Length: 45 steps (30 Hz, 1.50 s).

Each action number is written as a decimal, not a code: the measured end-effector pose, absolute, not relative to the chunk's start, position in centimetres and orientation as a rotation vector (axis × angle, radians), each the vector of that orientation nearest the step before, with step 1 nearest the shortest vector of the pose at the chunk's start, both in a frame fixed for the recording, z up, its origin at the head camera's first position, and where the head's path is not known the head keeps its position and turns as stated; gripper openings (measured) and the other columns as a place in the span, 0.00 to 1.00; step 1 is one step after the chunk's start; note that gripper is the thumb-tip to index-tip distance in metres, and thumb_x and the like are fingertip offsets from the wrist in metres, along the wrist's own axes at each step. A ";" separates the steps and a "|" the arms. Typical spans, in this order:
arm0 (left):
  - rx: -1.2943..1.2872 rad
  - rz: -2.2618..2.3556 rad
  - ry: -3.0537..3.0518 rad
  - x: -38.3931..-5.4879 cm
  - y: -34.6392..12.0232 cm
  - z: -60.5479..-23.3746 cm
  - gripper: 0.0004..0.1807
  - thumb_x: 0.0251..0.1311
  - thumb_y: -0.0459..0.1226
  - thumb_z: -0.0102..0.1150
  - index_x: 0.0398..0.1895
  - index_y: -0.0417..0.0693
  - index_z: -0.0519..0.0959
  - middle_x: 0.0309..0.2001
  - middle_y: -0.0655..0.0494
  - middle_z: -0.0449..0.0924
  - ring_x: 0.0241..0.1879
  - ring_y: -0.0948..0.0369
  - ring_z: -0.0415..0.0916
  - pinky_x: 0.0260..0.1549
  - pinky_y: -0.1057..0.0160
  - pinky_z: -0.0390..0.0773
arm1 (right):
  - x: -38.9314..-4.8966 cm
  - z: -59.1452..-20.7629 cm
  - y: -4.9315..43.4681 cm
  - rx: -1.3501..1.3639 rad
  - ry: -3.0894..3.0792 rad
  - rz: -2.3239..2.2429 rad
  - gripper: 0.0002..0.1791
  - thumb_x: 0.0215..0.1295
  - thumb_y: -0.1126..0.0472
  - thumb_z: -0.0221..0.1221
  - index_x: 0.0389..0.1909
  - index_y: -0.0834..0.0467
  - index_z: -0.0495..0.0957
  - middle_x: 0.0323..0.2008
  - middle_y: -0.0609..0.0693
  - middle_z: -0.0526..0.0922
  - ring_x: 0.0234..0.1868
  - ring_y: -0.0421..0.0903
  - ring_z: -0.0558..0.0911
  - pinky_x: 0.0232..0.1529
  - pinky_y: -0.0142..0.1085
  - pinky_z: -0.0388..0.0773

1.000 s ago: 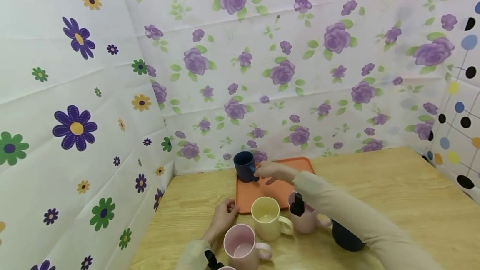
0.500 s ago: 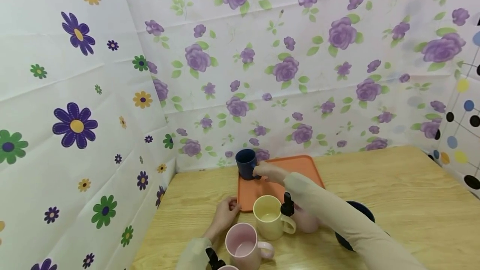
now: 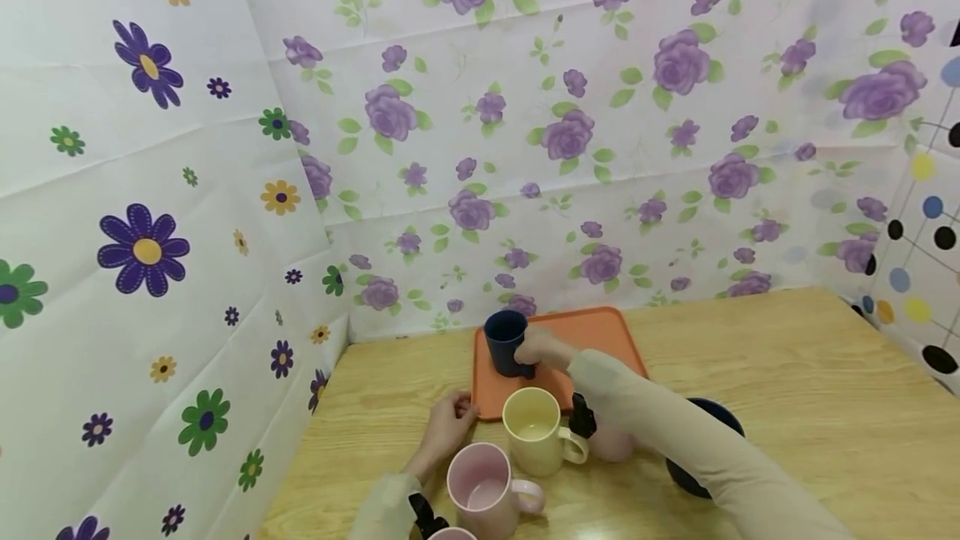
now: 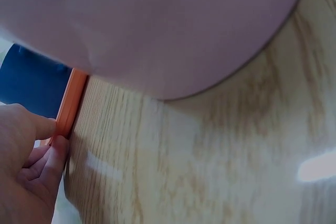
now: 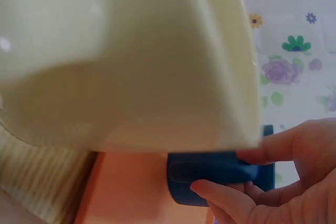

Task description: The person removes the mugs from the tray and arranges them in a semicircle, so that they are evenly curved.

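Observation:
My right hand [image 3: 546,348] grips the handle of a dark blue mug [image 3: 504,348], which stands upright on the left part of an orange tray [image 3: 592,327]. In the right wrist view, thumb and fingers close round that handle. At the tray's near left corner, my left hand [image 3: 446,427] pinches the rim between thumb and fingers, as the left wrist view shows. A yellow mug [image 3: 531,440] stands just in front of the tray. Nearer to me is a pink mug [image 3: 480,494], beside my left forearm.
Another pink mug [image 3: 611,442] is partly hidden behind my right sleeve. A second dark blue mug [image 3: 684,477] stands to the right, also partly covered by the sleeve. The rim of one more pink mug [image 3: 452,534] shows at the bottom edge. Floral sheets line the wooden table [image 3: 787,365].
The dark blue mug in my right hand has shifted toward me and slightly right on the tray. My left hand has stayed at the tray's corner.

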<state>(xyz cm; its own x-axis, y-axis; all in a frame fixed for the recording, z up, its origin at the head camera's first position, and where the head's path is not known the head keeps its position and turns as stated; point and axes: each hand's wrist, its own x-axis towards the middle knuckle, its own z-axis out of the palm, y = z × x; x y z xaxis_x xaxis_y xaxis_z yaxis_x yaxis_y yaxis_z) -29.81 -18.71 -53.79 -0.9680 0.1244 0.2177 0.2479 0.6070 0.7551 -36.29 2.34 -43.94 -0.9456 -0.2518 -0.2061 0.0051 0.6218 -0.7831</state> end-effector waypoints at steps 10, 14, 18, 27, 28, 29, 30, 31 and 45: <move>-0.327 -1.296 -2.692 -29.7 -18.6 -53.4 0.17 0.62 0.30 0.58 0.49 0.25 0.75 0.35 0.44 0.82 0.35 0.57 0.78 0.33 0.69 0.77 | -35.3 -44.2 2.3 -0.228 2.739 -1.175 0.07 0.49 0.73 0.61 0.32 0.66 0.76 0.24 0.57 0.79 0.25 0.56 0.82 0.22 0.38 0.77; -0.329 -1.297 -2.686 -29.8 -18.4 -53.4 0.16 0.62 0.30 0.58 0.49 0.25 0.75 0.35 0.44 0.82 0.35 0.58 0.78 0.34 0.69 0.77 | -35.2 -43.8 2.9 -0.198 2.736 -1.234 0.04 0.49 0.74 0.60 0.24 0.63 0.76 0.18 0.52 0.76 0.19 0.51 0.77 0.23 0.39 0.79; -0.326 -1.288 -2.675 -29.8 -18.5 -53.7 0.16 0.62 0.30 0.59 0.48 0.25 0.75 0.34 0.44 0.82 0.34 0.61 0.77 0.33 0.69 0.77 | -35.1 -43.1 3.3 -0.244 2.820 -1.173 0.16 0.46 0.73 0.60 0.11 0.56 0.65 0.10 0.46 0.64 0.13 0.42 0.64 0.16 0.32 0.66; -0.326 -1.291 -2.700 -29.6 -18.5 -53.8 0.17 0.62 0.31 0.59 0.49 0.25 0.75 0.35 0.44 0.82 0.35 0.58 0.77 0.33 0.69 0.76 | -33.6 -40.9 4.1 -0.436 2.847 -1.292 0.25 0.48 0.69 0.65 0.10 0.53 0.58 0.11 0.42 0.55 0.15 0.40 0.60 0.19 0.30 0.59; -0.327 -1.284 -2.702 -29.6 -18.5 -53.7 0.16 0.62 0.31 0.59 0.49 0.26 0.75 0.35 0.44 0.82 0.35 0.58 0.77 0.33 0.69 0.76 | -33.2 -40.5 4.2 -0.470 2.826 -1.323 0.24 0.50 0.69 0.65 0.10 0.54 0.59 0.11 0.43 0.56 0.15 0.40 0.61 0.19 0.30 0.59; -0.318 -1.284 -2.705 -29.6 -18.5 -53.7 0.16 0.62 0.31 0.59 0.49 0.26 0.76 0.35 0.45 0.82 0.35 0.59 0.77 0.33 0.69 0.76 | -32.8 -40.1 4.4 -0.506 2.819 -1.347 0.22 0.50 0.69 0.65 0.11 0.55 0.61 0.11 0.43 0.58 0.15 0.40 0.61 0.19 0.29 0.60; -0.322 -1.284 -2.701 -29.7 -18.5 -53.8 0.16 0.62 0.31 0.59 0.49 0.26 0.76 0.35 0.45 0.82 0.35 0.59 0.77 0.33 0.69 0.76 | -32.5 -39.7 4.5 -0.533 2.798 -1.381 0.20 0.51 0.70 0.64 0.12 0.56 0.63 0.11 0.43 0.59 0.14 0.40 0.62 0.19 0.29 0.61; -0.319 -1.284 -2.700 -29.7 -18.5 -53.8 0.16 0.62 0.32 0.59 0.48 0.27 0.76 0.35 0.45 0.82 0.35 0.59 0.77 0.33 0.69 0.76 | -32.1 -39.2 4.7 -0.551 2.782 -1.407 0.19 0.52 0.69 0.64 0.12 0.56 0.64 0.11 0.44 0.61 0.14 0.40 0.62 0.20 0.29 0.61; -0.329 -1.268 -2.692 -29.8 -18.7 -53.8 0.16 0.62 0.31 0.59 0.48 0.26 0.76 0.35 0.44 0.82 0.35 0.58 0.78 0.33 0.69 0.77 | -27.7 -34.9 8.0 -0.631 2.724 -1.473 0.05 0.61 0.64 0.62 0.28 0.60 0.78 0.27 0.53 0.83 0.29 0.45 0.81 0.29 0.33 0.73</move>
